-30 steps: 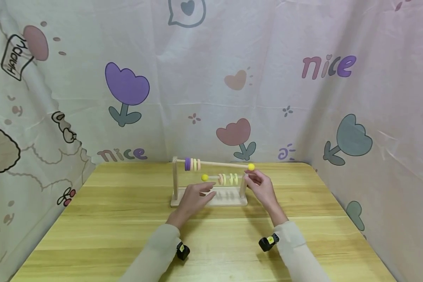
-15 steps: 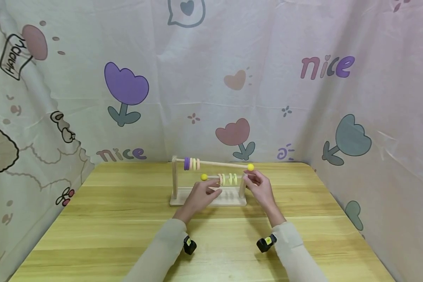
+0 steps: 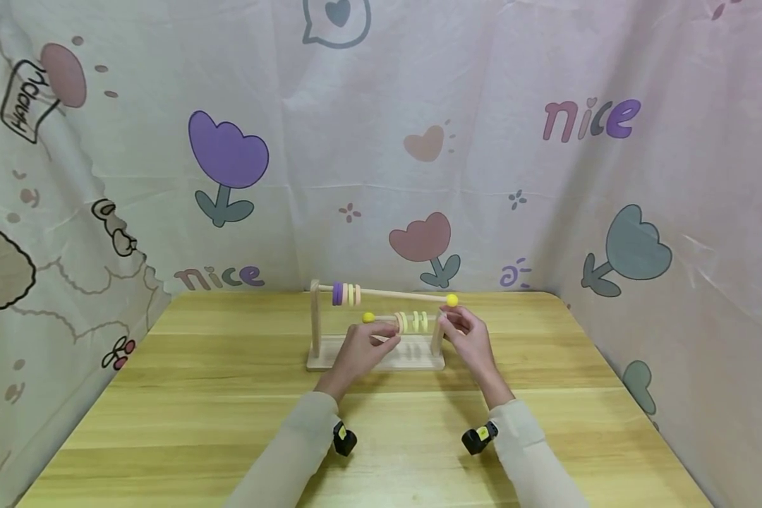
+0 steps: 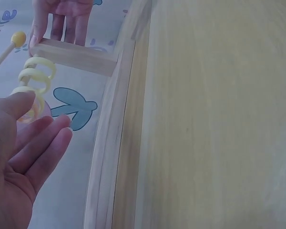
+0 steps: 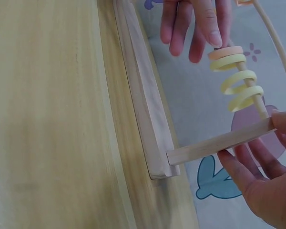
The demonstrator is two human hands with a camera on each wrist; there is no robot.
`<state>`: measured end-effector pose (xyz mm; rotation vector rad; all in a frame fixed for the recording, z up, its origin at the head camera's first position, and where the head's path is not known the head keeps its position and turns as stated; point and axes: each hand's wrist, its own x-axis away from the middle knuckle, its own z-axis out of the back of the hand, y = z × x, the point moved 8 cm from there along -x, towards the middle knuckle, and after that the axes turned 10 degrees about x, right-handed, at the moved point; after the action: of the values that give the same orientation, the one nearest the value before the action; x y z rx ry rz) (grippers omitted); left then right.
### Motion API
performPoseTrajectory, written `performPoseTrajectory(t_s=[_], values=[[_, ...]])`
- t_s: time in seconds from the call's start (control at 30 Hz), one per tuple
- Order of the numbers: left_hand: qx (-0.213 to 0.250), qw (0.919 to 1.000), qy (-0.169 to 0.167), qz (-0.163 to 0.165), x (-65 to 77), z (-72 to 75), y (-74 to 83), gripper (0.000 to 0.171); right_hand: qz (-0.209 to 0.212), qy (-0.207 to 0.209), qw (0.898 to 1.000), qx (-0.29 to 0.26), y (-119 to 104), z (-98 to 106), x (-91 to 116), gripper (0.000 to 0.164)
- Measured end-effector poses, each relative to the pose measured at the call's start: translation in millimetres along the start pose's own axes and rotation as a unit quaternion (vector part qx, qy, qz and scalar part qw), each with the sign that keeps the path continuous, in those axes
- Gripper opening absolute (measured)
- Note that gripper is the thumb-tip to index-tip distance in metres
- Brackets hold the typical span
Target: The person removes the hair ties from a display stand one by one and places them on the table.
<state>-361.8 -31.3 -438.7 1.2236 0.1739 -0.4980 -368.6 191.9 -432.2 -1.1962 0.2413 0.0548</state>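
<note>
A wooden ring rack [image 3: 381,363] stands on the table, with a tall left post [image 3: 316,321] and a short right post [image 5: 219,141]. On its lower rod [image 5: 260,106] hang a peach ring [image 5: 226,52] and several pale yellow rings [image 5: 243,78]. My left hand [image 3: 360,353] is at the left end of these rings, thumb and fingers pinching the peach ring. With thumb and fingers on either side, my right hand [image 3: 473,342] grips the top of the short post. The upper rod [image 3: 400,294] carries purple, peach and yellow rings [image 3: 346,294] near the tall post.
Yellow balls cap the upper rod's right end [image 3: 452,300] and the lower rod's left end [image 3: 368,317]. The wood-grain table [image 3: 394,437] stretches toward me. A printed cloth [image 3: 330,155] hangs behind the table and along both sides.
My left hand has moved right and slightly up, from short of the lower rings to the peach ring. My right hand stays at the short post.
</note>
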Motion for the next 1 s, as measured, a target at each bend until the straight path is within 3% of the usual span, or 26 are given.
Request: performPoseTrajectory(t_s=[0.4,0.7,1.0], values=[[0.011,0.9998,0.019,-0.004,-3.3,6.0,2.7,0.01,0.005,-0.007,1.0,0.0,0.2,0.0,-0.9,0.035],[0.031,0.9987,0.039,0.007,-1.0,13.3,-0.6,0.01,0.005,0.0,1.0,-0.007,-1.6,-0.4,0.4,0.034],[0.032,0.998,0.054,-0.002,1.7,19.4,-0.9,0.012,0.006,-0.005,1.0,-0.01,0.3,-1.2,0.6,0.035]])
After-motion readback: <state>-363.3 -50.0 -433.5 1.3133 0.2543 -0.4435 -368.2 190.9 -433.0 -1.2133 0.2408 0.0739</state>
